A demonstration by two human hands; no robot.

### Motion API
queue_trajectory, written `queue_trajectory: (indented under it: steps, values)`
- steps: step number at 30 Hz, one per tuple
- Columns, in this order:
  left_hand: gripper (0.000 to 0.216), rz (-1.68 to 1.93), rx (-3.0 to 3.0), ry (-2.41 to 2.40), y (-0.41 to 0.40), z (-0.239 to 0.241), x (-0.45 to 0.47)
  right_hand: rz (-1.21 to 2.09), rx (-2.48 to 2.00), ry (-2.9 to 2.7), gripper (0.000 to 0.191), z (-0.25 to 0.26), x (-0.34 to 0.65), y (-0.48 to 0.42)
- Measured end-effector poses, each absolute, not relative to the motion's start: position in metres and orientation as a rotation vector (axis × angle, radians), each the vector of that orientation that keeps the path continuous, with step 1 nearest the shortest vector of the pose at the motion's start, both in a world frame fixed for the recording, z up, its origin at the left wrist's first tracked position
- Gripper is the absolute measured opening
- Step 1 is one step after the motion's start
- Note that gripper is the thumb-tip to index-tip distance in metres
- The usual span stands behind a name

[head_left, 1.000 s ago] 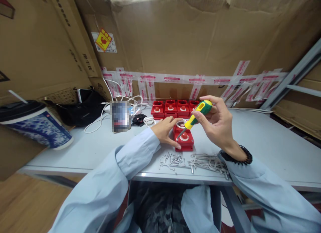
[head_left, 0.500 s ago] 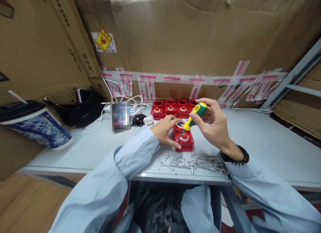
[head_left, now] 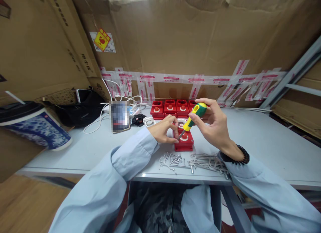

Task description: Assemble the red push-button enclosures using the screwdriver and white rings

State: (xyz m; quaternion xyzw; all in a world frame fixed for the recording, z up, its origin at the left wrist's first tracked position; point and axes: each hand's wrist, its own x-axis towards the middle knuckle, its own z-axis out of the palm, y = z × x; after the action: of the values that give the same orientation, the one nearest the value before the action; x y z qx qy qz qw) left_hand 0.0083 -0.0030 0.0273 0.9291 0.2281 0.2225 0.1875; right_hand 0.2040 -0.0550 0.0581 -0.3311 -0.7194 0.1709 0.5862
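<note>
In my right hand (head_left: 213, 121) is a screwdriver (head_left: 199, 111) with a yellow and green handle, slanting down to the left. Its tip meets the left corner of a red box (head_left: 184, 146) with a round red knob on top and a white ring behind. My left hand (head_left: 165, 130) is closed at that corner, thumb and fingertips drawn together beside the screwdriver tip; whatever they pinch is hidden. Loose screws (head_left: 173, 157) lie in front of the box. To their right is a pile of metal rods with pale cords (head_left: 208, 163).
Behind the hands stands a row of similar red boxes (head_left: 170, 108). Leftward are white cables (head_left: 149, 121), a blurred phone-like object (head_left: 119, 116), a black bag (head_left: 75, 109) and a large lidded cup (head_left: 37, 127). Cardboard (head_left: 163, 35) walls the back of the white table (head_left: 263, 136).
My left thumb has moved up from the box's front left edge to the screwdriver tip, and the fingers have curled in. The right hand and screwdriver have barely moved.
</note>
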Motion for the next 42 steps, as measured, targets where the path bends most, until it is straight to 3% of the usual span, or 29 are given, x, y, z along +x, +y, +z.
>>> queue_trajectory:
  steps: [11, 17, 20, 25, 28, 35, 42]
  values:
    - [0.019, 0.594, 2.6, 0.632, 0.003, 0.022, 0.008, 0.354, -0.791, -1.742, 0.044, 0.059, 0.202, -0.056]
    - [0.019, 0.624, 2.585, 0.618, 0.003, 0.021, 0.006, -0.03, -0.819, -1.848, 0.035, 0.062, 0.195, -0.054]
    - [0.029, 0.724, 2.551, 0.568, -0.002, 0.028, 0.007, -0.155, -0.827, -1.925, 0.037, 0.065, 0.192, -0.052]
    - [0.04, 1.155, 2.346, 0.528, -0.015, 0.037, 0.019, 0.071, -0.799, -2.055, 0.05, 0.068, 0.191, -0.052]
    - [0.035, 1.369, 2.242, 0.562, -0.018, 0.033, 0.027, 0.187, -0.741, -2.039, 0.044, 0.071, 0.19, -0.053]
    - [0.023, 1.184, 2.189, 0.566, -0.019, 0.035, 0.026, 0.428, -0.67, -1.958, 0.038, 0.07, 0.191, -0.055]
    - [0.031, 1.462, 2.027, 0.684, -0.02, 0.033, 0.03, 0.338, -0.683, -1.764, 0.038, 0.06, 0.188, -0.047]
